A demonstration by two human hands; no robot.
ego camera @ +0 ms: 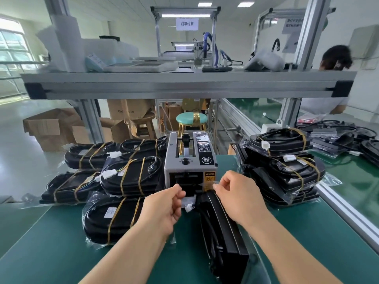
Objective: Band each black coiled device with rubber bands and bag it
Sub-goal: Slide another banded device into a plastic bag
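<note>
A strip of clear tape [209, 183] is pinched by the right hand [240, 199] at the tape dispenser [189, 160]. The far end of the black device [223, 232], which is stood on edge, is pinched by the left hand [164, 208].

A green-matted bench [61, 242] stands under an aluminium-frame shelf [184, 87], with white walls [131, 31] behind and rectangular ceiling light panels [205, 4] lit overhead. At the left, large windows [10, 44] let daylight onto a pale glossy floor [16, 140], where open cardboard boxes [51, 126], a wooden stool [144, 124] and a mint-green stool [191, 119] on gold legs stand.
</note>
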